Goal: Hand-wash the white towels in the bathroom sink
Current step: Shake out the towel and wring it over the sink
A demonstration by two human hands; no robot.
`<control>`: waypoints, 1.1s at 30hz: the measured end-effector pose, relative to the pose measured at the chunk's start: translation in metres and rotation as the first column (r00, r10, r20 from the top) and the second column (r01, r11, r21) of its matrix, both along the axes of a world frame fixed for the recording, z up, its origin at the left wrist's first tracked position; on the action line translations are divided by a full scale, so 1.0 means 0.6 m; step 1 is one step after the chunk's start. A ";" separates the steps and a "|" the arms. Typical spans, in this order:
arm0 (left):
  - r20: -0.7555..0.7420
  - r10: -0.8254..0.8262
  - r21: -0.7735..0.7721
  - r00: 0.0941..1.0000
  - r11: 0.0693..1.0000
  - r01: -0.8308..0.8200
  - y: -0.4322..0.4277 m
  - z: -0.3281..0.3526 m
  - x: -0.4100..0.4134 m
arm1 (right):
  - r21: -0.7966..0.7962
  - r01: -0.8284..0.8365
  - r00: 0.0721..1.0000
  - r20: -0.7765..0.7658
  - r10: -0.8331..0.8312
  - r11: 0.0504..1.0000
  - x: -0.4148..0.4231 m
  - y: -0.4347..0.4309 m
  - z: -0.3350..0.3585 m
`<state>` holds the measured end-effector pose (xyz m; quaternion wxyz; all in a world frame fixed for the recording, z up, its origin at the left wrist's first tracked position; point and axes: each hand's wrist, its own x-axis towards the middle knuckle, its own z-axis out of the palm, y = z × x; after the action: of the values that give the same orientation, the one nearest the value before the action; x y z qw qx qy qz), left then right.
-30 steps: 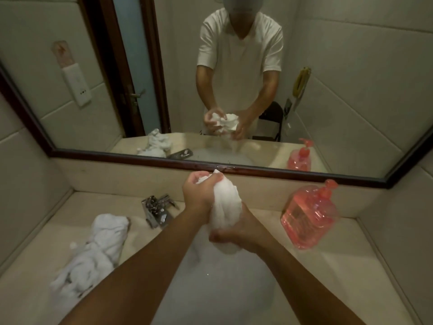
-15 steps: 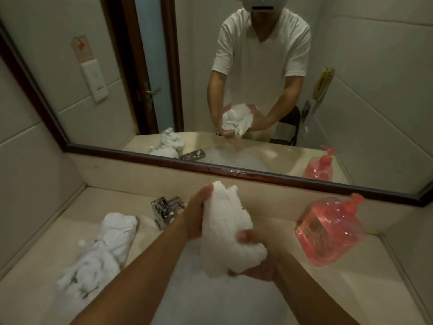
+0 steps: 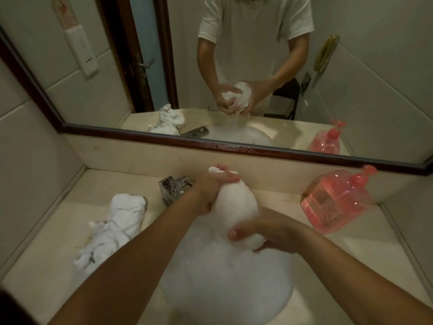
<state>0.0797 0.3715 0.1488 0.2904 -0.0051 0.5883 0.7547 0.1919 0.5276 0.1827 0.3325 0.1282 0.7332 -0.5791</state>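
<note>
Bulging towel (image 3: 235, 205) spans left grip (image 3: 212, 184) to right grip (image 3: 264, 232).

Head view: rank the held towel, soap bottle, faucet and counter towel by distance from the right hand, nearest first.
1. held towel, gripped at its lower end by the right hand.
2. pink soap bottle, just to the right.
3. faucet, back left, beyond the left hand.
4. counter towel, far left.
</note>
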 end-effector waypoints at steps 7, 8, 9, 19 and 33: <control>-0.200 0.167 -0.336 0.966 0.914 -0.227 0.006 -0.031 0.031 | 0.460 0.117 0.983 -0.178 -0.037 0.880 -0.015 -0.077 -0.055; -0.228 0.189 -0.352 0.955 0.899 -0.262 0.006 -0.037 0.038 | 0.491 0.119 0.979 -0.204 -0.019 0.863 -0.012 -0.082 -0.069; -0.253 0.208 -0.363 0.945 0.885 -0.292 0.007 -0.042 0.042 | 0.535 0.115 0.977 -0.212 0.002 0.837 -0.009 -0.085 -0.079; -0.189 0.347 -0.371 0.919 0.841 -0.394 0.010 -0.034 0.064 | 0.291 0.200 0.941 -0.324 -0.101 0.936 0.018 -0.092 -0.094; -0.008 -0.267 0.364 0.964 0.897 0.252 -0.027 0.008 0.053 | -0.800 0.243 0.968 0.162 -0.193 0.549 0.080 -0.033 -0.030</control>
<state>0.1117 0.3551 0.1537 0.3966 0.1110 0.4284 0.8042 0.2402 0.5077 0.1647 0.2993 0.0672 0.3545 -0.8833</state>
